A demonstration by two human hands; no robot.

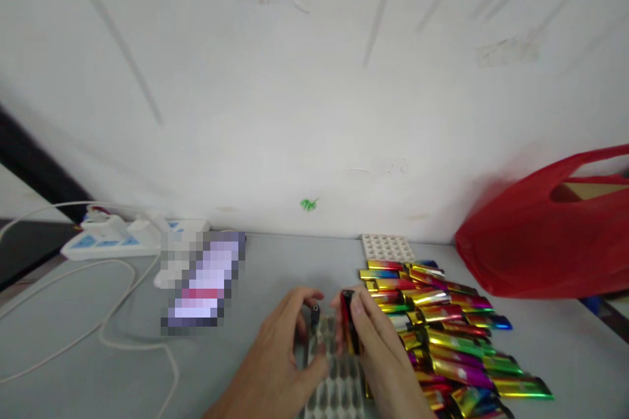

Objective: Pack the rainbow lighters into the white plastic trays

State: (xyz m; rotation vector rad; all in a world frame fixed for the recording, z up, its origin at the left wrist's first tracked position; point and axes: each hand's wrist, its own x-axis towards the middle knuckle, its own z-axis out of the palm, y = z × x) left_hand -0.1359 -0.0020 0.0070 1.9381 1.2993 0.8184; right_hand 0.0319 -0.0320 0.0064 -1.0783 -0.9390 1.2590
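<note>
My right hand (381, 347) is closed around a shiny red, black and gold lighter-like case (347, 321), held nearly upright with its dark end on top. Close beside it, my left hand (289, 347) is curled, thumb toward fingers, at a small part with a round black top (315, 314). Both hands are over a pale tray with rows of hollows (337, 386), whose upper part they partly cover. Right of my right hand lies a loose pile of metallic, many-coloured lighter-like cases (457, 347).
A second white tray with holes (388, 247) lies by the wall. At right stands a red bag (540, 236). To the left are a phone with a blurred screen (206, 281), a white power strip (113, 242) with plugs, and a white cable (111, 340) looping over the grey table (265, 268).
</note>
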